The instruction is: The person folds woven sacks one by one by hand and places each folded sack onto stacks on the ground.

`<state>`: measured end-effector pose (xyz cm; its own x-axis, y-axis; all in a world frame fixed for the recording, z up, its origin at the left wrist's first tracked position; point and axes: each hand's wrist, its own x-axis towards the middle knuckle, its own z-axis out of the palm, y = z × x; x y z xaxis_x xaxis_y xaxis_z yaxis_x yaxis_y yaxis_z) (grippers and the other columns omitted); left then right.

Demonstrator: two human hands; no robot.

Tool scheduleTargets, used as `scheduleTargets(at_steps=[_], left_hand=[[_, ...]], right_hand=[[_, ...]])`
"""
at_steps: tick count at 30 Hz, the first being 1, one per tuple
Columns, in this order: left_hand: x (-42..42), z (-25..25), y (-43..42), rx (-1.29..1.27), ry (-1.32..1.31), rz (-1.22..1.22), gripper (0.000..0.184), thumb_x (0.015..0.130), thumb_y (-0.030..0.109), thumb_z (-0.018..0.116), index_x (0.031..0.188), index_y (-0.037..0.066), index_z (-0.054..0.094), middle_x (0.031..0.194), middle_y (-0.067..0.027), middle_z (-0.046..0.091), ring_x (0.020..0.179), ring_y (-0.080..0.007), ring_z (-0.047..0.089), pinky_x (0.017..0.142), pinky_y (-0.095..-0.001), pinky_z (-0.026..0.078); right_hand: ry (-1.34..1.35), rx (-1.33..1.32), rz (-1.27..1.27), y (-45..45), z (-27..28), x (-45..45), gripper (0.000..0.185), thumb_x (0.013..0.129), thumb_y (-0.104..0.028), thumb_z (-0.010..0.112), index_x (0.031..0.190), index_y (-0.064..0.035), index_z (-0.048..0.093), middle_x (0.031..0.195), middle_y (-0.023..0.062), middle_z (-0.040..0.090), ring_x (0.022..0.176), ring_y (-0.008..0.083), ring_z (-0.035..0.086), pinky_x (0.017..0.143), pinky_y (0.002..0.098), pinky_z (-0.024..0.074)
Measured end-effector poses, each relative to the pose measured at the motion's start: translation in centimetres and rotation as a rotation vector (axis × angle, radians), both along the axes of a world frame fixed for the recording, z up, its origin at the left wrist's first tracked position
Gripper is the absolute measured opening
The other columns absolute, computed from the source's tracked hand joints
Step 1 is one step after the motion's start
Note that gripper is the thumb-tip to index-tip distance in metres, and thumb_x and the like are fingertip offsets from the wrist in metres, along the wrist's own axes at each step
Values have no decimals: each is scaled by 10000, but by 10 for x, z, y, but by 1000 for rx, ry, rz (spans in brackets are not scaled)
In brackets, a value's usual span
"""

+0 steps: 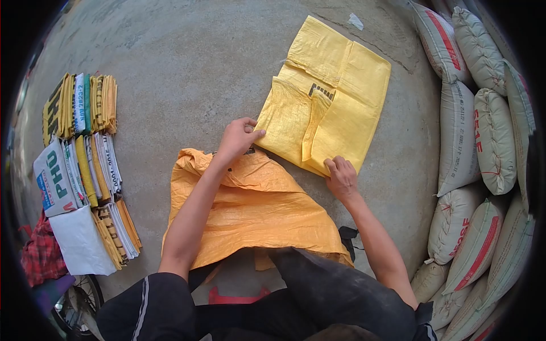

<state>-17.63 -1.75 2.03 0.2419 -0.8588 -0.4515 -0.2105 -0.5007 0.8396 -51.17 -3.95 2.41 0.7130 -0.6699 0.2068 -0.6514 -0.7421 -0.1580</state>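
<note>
A yellow woven sack (355,102) lies partly folded on the floor ahead of me, with dark print showing at its middle crease. My left hand (236,139) pinches the sack's left corner between thumb and fingers. At the near right edge, my right hand (342,176) has its fingers curled on the same sack, the thumb side partly hidden. An orange woven sack (267,199) is spread over my lap, under my left forearm and apart from both hands' fingers.
Several stacks of folded sacks (82,236) stand at left on the concrete floor (187,74). Filled sacks (458,136) are piled along the right. A red checked cloth (42,253) and a wheel (79,304) are at lower left. A white scrap (355,21) lies far off.
</note>
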Motion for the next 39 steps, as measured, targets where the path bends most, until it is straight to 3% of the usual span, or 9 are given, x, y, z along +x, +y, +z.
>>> scheduleTargets(at_steps=[5,13,19,21,25,31,33,37,39], left_hand=[[2,-13,1,23,15,-12,257,833,167,751,994,-27,700,735,-65,660,641,-127,611,629,-287,507],[15,-13,-10,-267,28,329,346,801,81,759,1088,-13,591,625,12,573,557,-73,527,539,-246,426],[4,-8,-13,-136,26,702,644,801,146,816,1293,-12,430,1055,-83,612,944,-161,608,764,-304,538],[-11,-20,-1,-98,365,428,680,756,182,839,1295,10,462,1141,-166,633,1031,-217,627,867,-336,513],[-42,-20,11,36,223,131,588,765,176,822,1233,-22,526,1070,-182,688,1006,-222,662,870,-342,515],[-40,-1,3,-3,-257,-75,460,831,118,744,1198,-41,518,989,-161,711,888,-207,694,776,-324,540],[-29,-12,-8,-183,353,312,469,859,102,717,1218,-27,444,951,-133,710,868,-167,690,752,-281,533],[11,-13,-22,-284,136,534,529,853,104,743,1235,-18,397,854,-80,680,769,-132,639,717,-226,491],[34,-18,-24,-360,30,685,525,854,125,748,1234,-12,412,821,-63,659,743,-126,619,706,-213,474]], right_hand=[[144,37,26,11,-14,-16,446,745,-8,638,1159,-151,556,797,65,462,737,254,535,659,353,444],[210,260,72,20,11,-11,630,853,-463,698,1421,-276,500,1037,99,554,1007,259,537,928,445,416],[259,167,92,26,-1,6,556,903,-399,653,1422,-281,496,1561,76,327,1481,300,211,1155,631,163],[224,198,70,28,-7,14,527,916,-317,629,1422,-249,498,1569,68,325,1486,319,200,1142,670,136],[275,97,72,34,-26,26,521,899,-79,557,1415,-122,495,1538,86,391,1468,374,245,1108,732,111],[115,124,55,35,-18,55,478,894,-19,521,1370,-56,513,1456,91,503,1381,365,416,1106,638,292],[-189,452,-150,35,-5,78,431,937,-55,516,1368,-46,505,1428,109,529,1342,336,468,1031,534,438],[-472,1018,-121,13,71,120,493,946,-225,621,1393,-70,485,1377,174,559,1294,323,520,910,403,512],[-490,806,-136,-9,48,108,465,935,-244,646,1353,-74,536,1330,160,593,1235,317,557,982,383,459]])
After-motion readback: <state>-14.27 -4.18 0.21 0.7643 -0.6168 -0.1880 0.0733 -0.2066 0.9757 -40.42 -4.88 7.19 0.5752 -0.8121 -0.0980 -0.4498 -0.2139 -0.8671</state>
